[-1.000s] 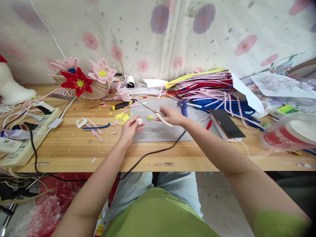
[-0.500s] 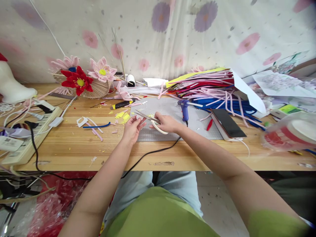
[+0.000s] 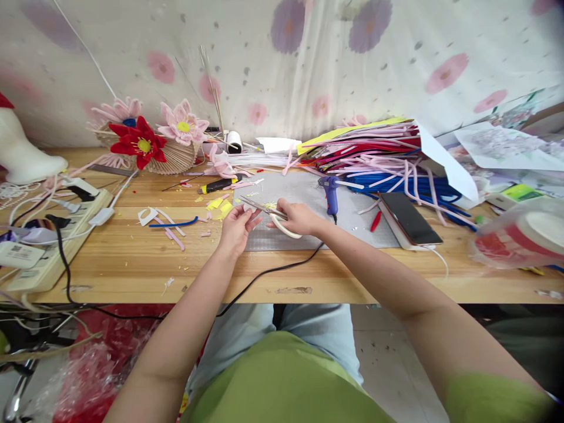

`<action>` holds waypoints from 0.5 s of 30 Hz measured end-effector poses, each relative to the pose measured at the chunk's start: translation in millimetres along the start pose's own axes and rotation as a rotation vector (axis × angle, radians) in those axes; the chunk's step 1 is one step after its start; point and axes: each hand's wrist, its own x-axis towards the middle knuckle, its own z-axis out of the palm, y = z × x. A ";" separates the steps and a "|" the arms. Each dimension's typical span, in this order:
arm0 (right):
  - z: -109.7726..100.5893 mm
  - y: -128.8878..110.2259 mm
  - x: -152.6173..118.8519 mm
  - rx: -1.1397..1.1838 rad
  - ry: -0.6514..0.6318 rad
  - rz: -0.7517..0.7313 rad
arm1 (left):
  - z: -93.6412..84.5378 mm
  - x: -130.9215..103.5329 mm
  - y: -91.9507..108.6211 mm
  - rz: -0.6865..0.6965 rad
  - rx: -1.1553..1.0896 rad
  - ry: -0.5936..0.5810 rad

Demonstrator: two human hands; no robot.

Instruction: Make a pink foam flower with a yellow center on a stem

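Fingers of the left hand pinch a small white disc over the cutting mat; scissors partly obscure it. Fingers of the right hand curl round the handle, concealing part of it. Farther back, white paper hides one end of the fuzzy stems.

Well left of the fingers, a power strip is crowded with plugs. Beyond the fingers, leftward, a red flower is displayed; to their right, a phone is laid; behind, a flowered curtain is hung.
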 end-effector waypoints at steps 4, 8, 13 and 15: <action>-2.4 0.0 -0.5 -0.029 -0.001 -0.014 | -1.3 0.4 -0.1 0.010 0.021 -0.009; -5.3 1.3 -0.5 -0.066 -0.007 -0.028 | -4.7 1.2 -2.0 0.091 0.085 -0.035; -9.3 3.1 -0.9 -0.083 -0.027 -0.035 | -5.8 0.2 -1.8 0.158 0.175 -0.041; -10.3 4.0 -0.9 -0.084 -0.030 -0.041 | -5.7 -0.1 -0.6 0.165 0.198 -0.043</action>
